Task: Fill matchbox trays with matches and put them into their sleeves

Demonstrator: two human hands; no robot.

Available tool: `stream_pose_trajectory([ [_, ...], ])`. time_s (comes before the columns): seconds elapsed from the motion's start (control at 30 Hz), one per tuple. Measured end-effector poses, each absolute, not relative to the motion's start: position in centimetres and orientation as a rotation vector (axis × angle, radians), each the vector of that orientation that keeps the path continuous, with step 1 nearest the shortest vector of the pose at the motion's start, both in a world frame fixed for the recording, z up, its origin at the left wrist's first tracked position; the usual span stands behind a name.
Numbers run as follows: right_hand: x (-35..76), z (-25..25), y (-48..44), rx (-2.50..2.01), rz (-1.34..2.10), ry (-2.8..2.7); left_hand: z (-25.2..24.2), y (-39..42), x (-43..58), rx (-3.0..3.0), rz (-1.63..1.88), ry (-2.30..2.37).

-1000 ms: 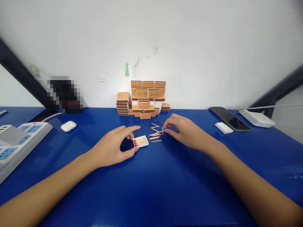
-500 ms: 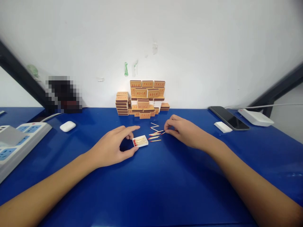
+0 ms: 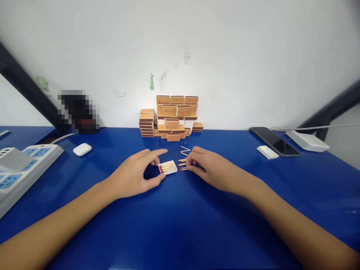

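A small white matchbox tray (image 3: 172, 172) lies on the blue table with several red-headed matches (image 3: 167, 167) in it. My left hand (image 3: 135, 173) frames it from the left: the thumb touches its near edge, curled fingers rest by its far-left corner, and the index finger stretches out above. Just right of the tray, loose matches (image 3: 182, 160) are spread on the table. Over their right ends, my right hand (image 3: 209, 167) is closed in a pinch at a match (image 3: 182, 169); its fingers hide part of the pile.
Stacked matchboxes (image 3: 176, 111) stand against the white wall (image 3: 239, 67). A white earbud case (image 3: 82, 149) and a power strip (image 3: 33, 165) lie left. Rightward are a phone (image 3: 274, 140), a small white block (image 3: 267, 152) and a white box (image 3: 307, 141) with a cable.
My right hand has moved left and slightly toward me, now covering the right ends of the loose matches. My left hand stays at the tray. The view has shifted slightly.
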State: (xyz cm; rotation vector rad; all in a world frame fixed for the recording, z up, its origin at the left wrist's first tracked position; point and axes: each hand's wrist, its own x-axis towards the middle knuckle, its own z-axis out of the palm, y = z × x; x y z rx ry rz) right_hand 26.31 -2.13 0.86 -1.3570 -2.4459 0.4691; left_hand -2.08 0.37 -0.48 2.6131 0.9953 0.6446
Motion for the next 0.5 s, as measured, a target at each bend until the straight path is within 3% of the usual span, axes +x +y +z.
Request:
stream_pose_trajectory([
  [0.27, 27.9, -0.3, -0.4, -1.364, 0.234, -2.350, -0.3, 0.3, -2.1, 2.612, 0.629, 0.996],
  [0.5, 28.4, -0.9, 0.2, -1.435, 0.239, -2.383, -0.4, 0.2, -2.2, 2.605, 0.623, 1.013],
])
